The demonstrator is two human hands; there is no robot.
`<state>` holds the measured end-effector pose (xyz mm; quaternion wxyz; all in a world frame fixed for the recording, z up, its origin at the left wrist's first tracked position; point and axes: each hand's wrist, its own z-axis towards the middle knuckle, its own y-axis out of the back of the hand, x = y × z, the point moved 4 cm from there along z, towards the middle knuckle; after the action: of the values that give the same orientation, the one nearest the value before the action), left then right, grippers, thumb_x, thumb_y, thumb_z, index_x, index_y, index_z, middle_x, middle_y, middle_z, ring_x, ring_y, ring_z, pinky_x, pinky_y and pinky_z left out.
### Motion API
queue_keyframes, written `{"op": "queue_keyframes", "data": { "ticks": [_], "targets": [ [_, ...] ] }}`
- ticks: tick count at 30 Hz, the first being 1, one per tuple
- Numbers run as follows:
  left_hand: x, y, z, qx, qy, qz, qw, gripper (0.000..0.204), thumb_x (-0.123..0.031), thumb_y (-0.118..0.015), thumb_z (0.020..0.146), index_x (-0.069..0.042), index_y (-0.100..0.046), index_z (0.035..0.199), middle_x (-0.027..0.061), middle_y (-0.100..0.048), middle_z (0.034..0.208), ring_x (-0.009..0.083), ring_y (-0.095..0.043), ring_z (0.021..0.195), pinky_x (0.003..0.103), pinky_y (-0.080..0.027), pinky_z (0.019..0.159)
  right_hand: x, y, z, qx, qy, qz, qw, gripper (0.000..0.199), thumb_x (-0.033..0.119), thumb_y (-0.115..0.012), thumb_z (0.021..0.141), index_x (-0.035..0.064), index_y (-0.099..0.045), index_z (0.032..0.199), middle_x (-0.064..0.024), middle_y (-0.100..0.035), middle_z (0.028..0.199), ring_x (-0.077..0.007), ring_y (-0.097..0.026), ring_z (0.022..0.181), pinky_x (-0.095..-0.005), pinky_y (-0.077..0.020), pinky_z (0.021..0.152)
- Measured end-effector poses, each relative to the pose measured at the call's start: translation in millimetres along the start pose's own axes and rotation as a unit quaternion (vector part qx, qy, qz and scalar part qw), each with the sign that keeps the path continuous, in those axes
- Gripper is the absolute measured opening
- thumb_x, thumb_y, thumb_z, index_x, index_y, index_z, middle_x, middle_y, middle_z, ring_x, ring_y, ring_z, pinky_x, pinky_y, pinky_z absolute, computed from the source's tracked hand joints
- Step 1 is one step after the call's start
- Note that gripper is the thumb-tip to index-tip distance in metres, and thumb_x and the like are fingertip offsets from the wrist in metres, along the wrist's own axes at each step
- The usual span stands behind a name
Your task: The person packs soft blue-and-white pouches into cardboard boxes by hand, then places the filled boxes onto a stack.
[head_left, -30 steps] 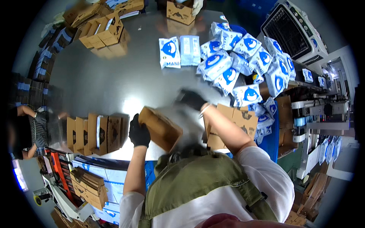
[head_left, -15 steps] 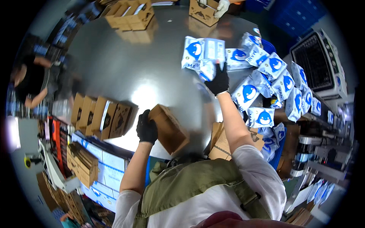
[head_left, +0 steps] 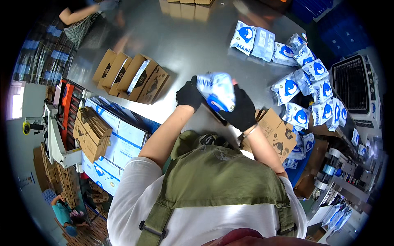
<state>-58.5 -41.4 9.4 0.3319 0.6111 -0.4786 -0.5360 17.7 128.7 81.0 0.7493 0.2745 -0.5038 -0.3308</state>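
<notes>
A white and blue plastic packet (head_left: pixel 217 89), blurred by motion, is in front of me above the metal table. My right hand (head_left: pixel 243 110), in a black glove, is closed on the packet's right side. At its left edge is my left hand (head_left: pixel 189 96), also black-gloved, with fingers bent around the side of an open cardboard box. The packet hides nearly all of that box; only a thin dark brown edge (head_left: pixel 216 115) shows below. Several similar packets (head_left: pixel 288 88) lie to the right.
Filled cardboard boxes (head_left: pixel 130 78) stand in a row on the metal table (head_left: pixel 197 45) at left. Flat folded cartons (head_left: pixel 274 133) lie near my right forearm, others (head_left: pixel 92 133) at lower left. A person's gloved hand (head_left: pixel 108 5) shows at the upper left.
My right hand has brought a packet from the far pile back toward me, over the box. My left hand has moved right and farther from me. The view has also shifted.
</notes>
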Motion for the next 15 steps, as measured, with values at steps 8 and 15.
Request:
{"op": "queue_keyframes", "data": {
  "ticks": [8,15],
  "targets": [
    [-27.7,15.2,-74.1,-0.13,-0.441,-0.055,0.887,0.03,-0.014,-0.054,0.071,-0.006,-0.057,0.1,0.0124,-0.062,0.083,0.0318,-0.059,0.078,0.044,-0.043,0.076,-13.8,-43.4,-23.4,0.144,0.161,-0.084,0.973,0.018,0.007,-0.057,0.071,0.0056,-0.063,0.088,-0.0147,-0.058,0.105,-0.0303,-0.053,0.1,-0.0396,-0.0443,0.082],
    [39.6,21.3,-46.2,0.006,-0.169,0.121,0.978,0.014,-0.018,-0.053,0.073,-0.011,-0.065,0.072,0.0114,-0.063,0.07,0.0274,-0.061,0.066,0.04,-0.046,0.062,-187.2,57.2,-129.3,-0.166,-0.158,-0.111,0.967,0.031,0.009,-0.066,0.073,0.0011,-0.058,0.102,-0.0136,-0.059,0.101,-0.0282,-0.051,0.102,-0.0358,-0.0392,0.089]
  ]
}}
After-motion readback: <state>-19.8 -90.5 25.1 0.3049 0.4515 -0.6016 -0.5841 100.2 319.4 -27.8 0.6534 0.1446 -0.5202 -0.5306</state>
